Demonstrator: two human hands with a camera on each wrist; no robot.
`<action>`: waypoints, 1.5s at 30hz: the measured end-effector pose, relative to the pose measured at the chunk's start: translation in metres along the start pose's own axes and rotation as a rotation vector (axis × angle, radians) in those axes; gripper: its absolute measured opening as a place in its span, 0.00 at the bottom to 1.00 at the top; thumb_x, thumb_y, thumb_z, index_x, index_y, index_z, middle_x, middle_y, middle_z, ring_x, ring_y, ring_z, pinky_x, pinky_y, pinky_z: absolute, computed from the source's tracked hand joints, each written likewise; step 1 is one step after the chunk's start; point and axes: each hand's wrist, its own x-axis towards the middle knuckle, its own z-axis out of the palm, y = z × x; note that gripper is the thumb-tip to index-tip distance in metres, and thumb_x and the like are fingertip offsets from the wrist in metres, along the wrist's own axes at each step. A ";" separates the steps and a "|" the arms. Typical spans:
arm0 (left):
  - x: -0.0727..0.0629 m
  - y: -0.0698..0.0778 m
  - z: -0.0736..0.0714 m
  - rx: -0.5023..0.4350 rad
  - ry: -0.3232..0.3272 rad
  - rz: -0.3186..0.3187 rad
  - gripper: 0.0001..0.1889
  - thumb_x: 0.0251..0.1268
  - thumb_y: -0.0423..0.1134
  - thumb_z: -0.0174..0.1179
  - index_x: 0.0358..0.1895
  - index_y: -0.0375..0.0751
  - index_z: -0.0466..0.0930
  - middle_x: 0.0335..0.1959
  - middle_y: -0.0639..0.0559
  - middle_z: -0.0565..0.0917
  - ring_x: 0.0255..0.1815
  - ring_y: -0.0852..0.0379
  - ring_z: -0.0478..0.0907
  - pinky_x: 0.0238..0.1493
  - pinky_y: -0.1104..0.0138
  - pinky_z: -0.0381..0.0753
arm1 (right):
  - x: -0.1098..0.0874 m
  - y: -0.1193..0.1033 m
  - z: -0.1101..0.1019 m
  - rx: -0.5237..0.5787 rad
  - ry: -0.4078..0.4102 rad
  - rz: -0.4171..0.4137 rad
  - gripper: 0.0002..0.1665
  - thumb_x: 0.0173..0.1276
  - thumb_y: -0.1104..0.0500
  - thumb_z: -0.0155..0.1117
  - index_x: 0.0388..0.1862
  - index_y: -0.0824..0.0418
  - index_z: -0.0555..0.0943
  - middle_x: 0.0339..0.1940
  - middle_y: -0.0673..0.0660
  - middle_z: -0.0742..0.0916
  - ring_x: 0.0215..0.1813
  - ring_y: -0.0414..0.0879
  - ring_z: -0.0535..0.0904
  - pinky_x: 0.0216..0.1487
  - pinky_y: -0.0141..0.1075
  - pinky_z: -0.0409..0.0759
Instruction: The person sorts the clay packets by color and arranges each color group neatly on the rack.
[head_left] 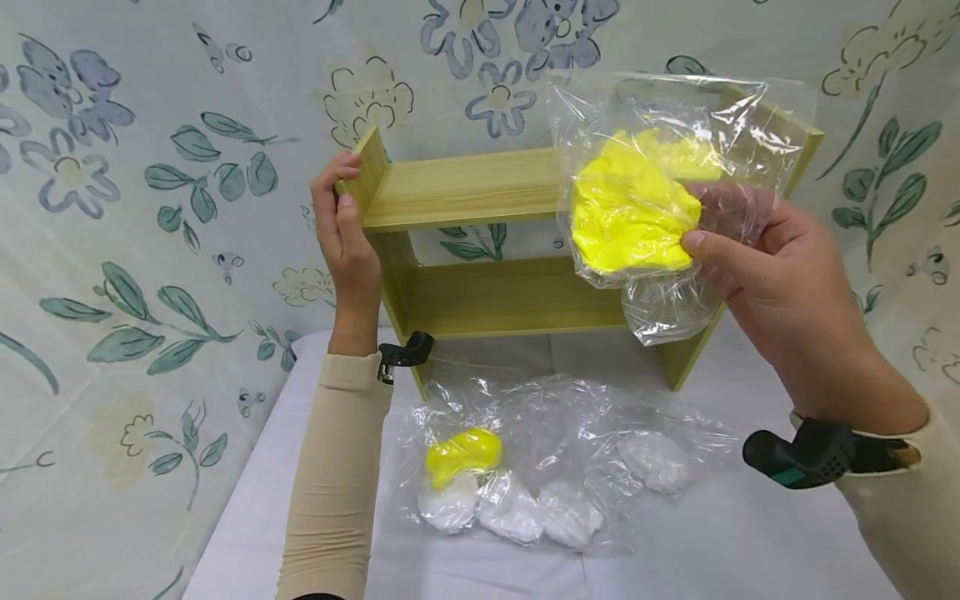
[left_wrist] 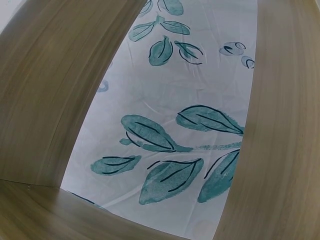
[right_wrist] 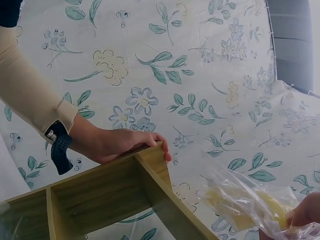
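A small wooden shelf (head_left: pixel 480 187) stands against the patterned cloth. My left hand (head_left: pixel 345 225) grips the top of its left side panel, fingers over the edge; in the right wrist view the same hand (right_wrist: pixel 120 145) lies along that panel. Up in front of the shelf's right part, my right hand (head_left: pixel 780 275) pinches a clear plastic bag (head_left: pixel 660 312) between thumb and fingers. Inside it is a wrinkled yellow lump (head_left: pixel 633 208), soft-looking like clay. The bag hides part of the upper board. The left wrist view shows only shelf boards (left_wrist: pixel 285 120) and cloth, no hand.
On the white tabletop (head_left: pixel 690 550), before the shelf, lie clear plastic bags (head_left: pixel 540 425) with several white lumps (head_left: pixel 510 508) and one yellow lump (head_left: pixel 465 457). Floral cloth (head_left: pixel 150 275) hangs behind and to the sides.
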 end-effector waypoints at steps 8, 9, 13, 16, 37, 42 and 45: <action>0.000 0.000 0.001 -0.001 0.001 0.003 0.14 0.64 0.29 0.34 0.46 0.27 0.68 0.55 0.27 0.71 0.67 0.50 0.65 0.72 0.57 0.58 | 0.029 -0.013 0.009 -0.049 0.037 0.030 0.28 0.60 0.68 0.68 0.60 0.67 0.75 0.62 0.58 0.75 0.57 0.50 0.72 0.51 0.30 0.78; -0.001 0.000 0.001 -0.004 0.002 0.001 0.14 0.64 0.29 0.34 0.46 0.27 0.68 0.55 0.27 0.71 0.67 0.50 0.66 0.72 0.57 0.58 | 0.032 -0.015 0.010 -0.073 0.038 0.028 0.28 0.59 0.66 0.69 0.60 0.66 0.75 0.62 0.58 0.75 0.57 0.51 0.72 0.52 0.30 0.78; -0.003 0.000 0.001 0.000 0.001 0.004 0.15 0.65 0.29 0.34 0.46 0.24 0.67 0.56 0.27 0.70 0.67 0.45 0.64 0.72 0.57 0.58 | 0.044 -0.023 0.016 -0.206 0.031 0.032 0.30 0.59 0.61 0.72 0.61 0.61 0.76 0.61 0.57 0.75 0.58 0.51 0.72 0.51 0.28 0.78; -0.004 0.000 0.001 0.000 0.003 0.009 0.15 0.65 0.29 0.34 0.46 0.21 0.66 0.56 0.26 0.70 0.67 0.41 0.63 0.72 0.56 0.58 | 0.053 -0.027 0.018 -0.324 0.018 0.027 0.30 0.59 0.57 0.72 0.61 0.58 0.76 0.59 0.58 0.76 0.55 0.52 0.73 0.49 0.26 0.80; -0.002 0.002 -0.001 0.003 -0.014 0.002 0.17 0.65 0.29 0.34 0.48 0.15 0.63 0.58 0.26 0.70 0.69 0.45 0.63 0.72 0.57 0.57 | 0.131 -0.023 0.038 -0.451 -0.046 0.041 0.25 0.63 0.63 0.66 0.60 0.62 0.76 0.49 0.54 0.77 0.47 0.47 0.75 0.42 0.23 0.80; -0.001 0.003 0.000 0.000 -0.027 0.003 0.17 0.66 0.28 0.33 0.49 0.15 0.63 0.57 0.26 0.70 0.69 0.52 0.64 0.73 0.57 0.56 | 0.141 -0.019 0.036 -0.618 -0.027 0.109 0.23 0.65 0.57 0.66 0.59 0.59 0.77 0.52 0.51 0.78 0.50 0.46 0.72 0.46 0.22 0.78; -0.001 0.003 -0.002 0.022 -0.033 0.003 0.17 0.66 0.28 0.33 0.49 0.16 0.63 0.58 0.26 0.70 0.69 0.53 0.63 0.73 0.58 0.56 | 0.144 -0.017 0.033 -0.753 -0.019 0.129 0.22 0.65 0.52 0.66 0.57 0.57 0.78 0.54 0.50 0.79 0.52 0.44 0.70 0.49 0.25 0.75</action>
